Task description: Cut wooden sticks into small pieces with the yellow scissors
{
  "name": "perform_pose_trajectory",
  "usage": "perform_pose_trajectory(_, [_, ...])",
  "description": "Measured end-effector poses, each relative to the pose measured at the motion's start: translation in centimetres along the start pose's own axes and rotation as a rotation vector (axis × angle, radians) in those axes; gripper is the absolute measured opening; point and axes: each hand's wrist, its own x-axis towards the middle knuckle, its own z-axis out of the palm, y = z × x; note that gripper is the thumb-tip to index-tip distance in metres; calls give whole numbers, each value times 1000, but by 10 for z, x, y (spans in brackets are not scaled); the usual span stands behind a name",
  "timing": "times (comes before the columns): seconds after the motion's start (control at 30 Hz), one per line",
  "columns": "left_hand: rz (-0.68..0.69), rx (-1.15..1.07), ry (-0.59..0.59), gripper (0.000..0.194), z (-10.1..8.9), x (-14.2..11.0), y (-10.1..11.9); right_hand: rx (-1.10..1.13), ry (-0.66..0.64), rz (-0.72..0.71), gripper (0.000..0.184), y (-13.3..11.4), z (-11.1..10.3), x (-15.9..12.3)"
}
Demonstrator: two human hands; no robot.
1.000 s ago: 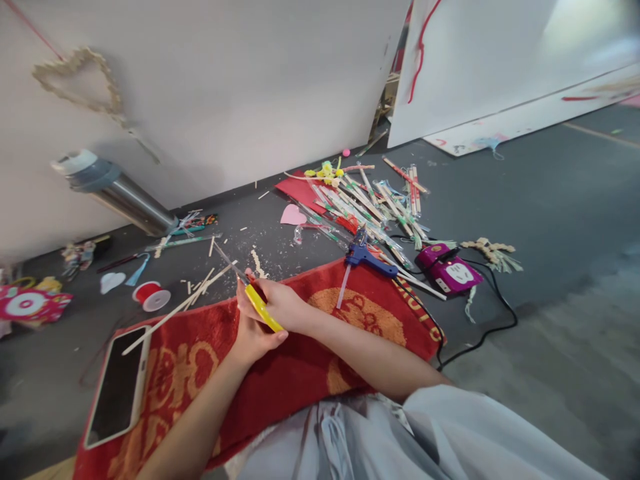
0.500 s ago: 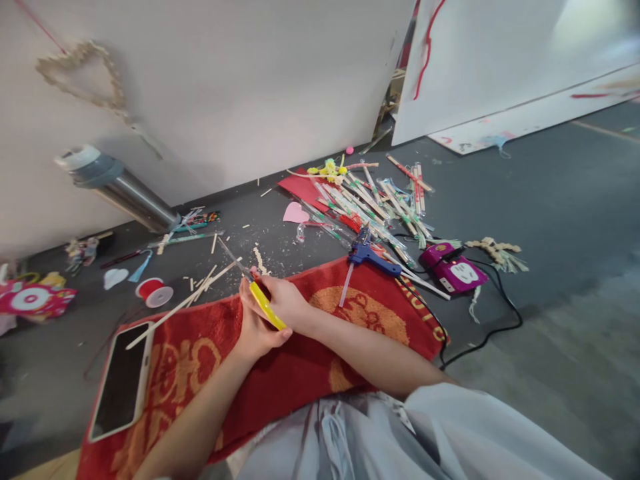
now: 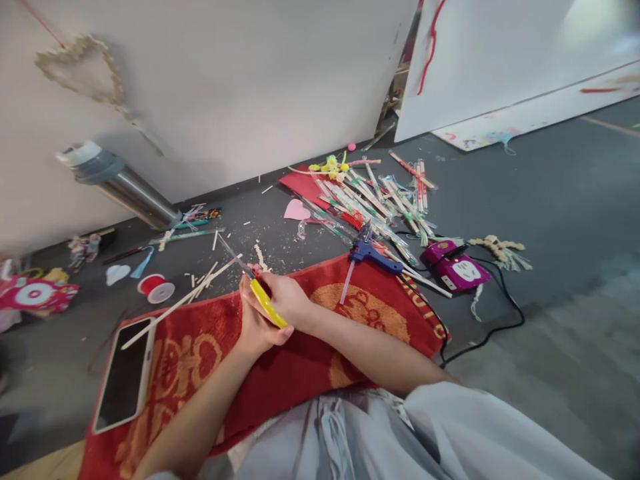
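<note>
My right hand is closed on yellow-handled scissors; their blades point up and left over the floor. My left hand is curled just under the right hand, thumb against the handle, and what it grips is hidden. A long thin wooden stick runs from beside the phone up to the blade tips. Both hands are above a red and orange towel that lies over my lap.
A blue glue gun lies at the towel's far edge, with a purple power strip and black cable to its right. A heap of wrapped sticks, a pink heart, a red thread spool and a steel flask lie near the white wall.
The hands have stayed together with the scissors and drifted slightly up in the view. The camera has shifted a little.
</note>
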Motion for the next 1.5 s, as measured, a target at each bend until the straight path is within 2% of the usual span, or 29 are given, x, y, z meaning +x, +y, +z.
perform_pose_trajectory(0.1, [-22,-7,-6,130,0,0,1,-18,-7,17,38,-1,-2,1])
perform_pose_trajectory(0.23, [-103,-89,-93,123,-1,1,2,-60,-12,51,42,0,-4,4])
perform_pose_trajectory(0.33, [-57,-71,-120,123,-5,4,4,-125,8,67,46,2,-7,6])
perform_pose_trajectory(0.37, [-3,-30,-100,123,-8,5,6,-149,17,72,46,3,-8,7])
perform_pose_trajectory(0.43, [131,111,-25,110,-15,9,11,-202,28,85,42,3,-12,8])
perform_pose_trajectory(0.47, [208,217,32,93,-20,11,14,-230,33,97,40,3,-14,8])
perform_pose_trajectory(0.53, [366,505,106,41,-31,15,22,-296,41,137,39,3,-18,9])
perform_pose_trajectory(0.57, [494,612,141,28,-36,17,25,-324,51,152,43,3,-20,9])
perform_pose_trajectory(0.6, [662,694,171,26,-41,19,28,-350,65,159,48,3,-22,10])
perform_pose_trajectory(0.63, [764,779,193,27,-46,21,30,-374,76,158,53,3,-23,10])
perform_pose_trajectory(0.67, [805,844,239,28,-51,23,32,-393,83,150,58,3,-24,10])
perform_pose_trajectory(0.73, [721,941,317,34,-58,27,32,-419,84,126,64,5,-24,10])
perform_pose_trajectory(0.83, [567,966,322,36,-64,32,28,-428,80,92,67,6,-23,9])
perform_pose_trajectory(0.9, [582,961,311,30,-67,34,25,-429,77,70,67,7,-22,7])
perform_pose_trajectory(0.97, [657,947,324,25,-69,35,23,-422,67,37,63,8,-21,6])
perform_pose_trajectory(1.07, [716,857,337,24,-69,35,24,-391,65,-62,60,11,-23,5])
perform_pose_trajectory(1.17, [656,752,353,20,-69,33,28,-358,83,-172,61,15,-26,5])
perform_pose_trajectory(1.3, [519,724,391,16,-65,32,32,-313,111,-275,63,21,-28,5])
perform_pose_trajectory(1.5, [460,728,368,22,-61,31,33,-367,86,-281,68,26,-30,6])
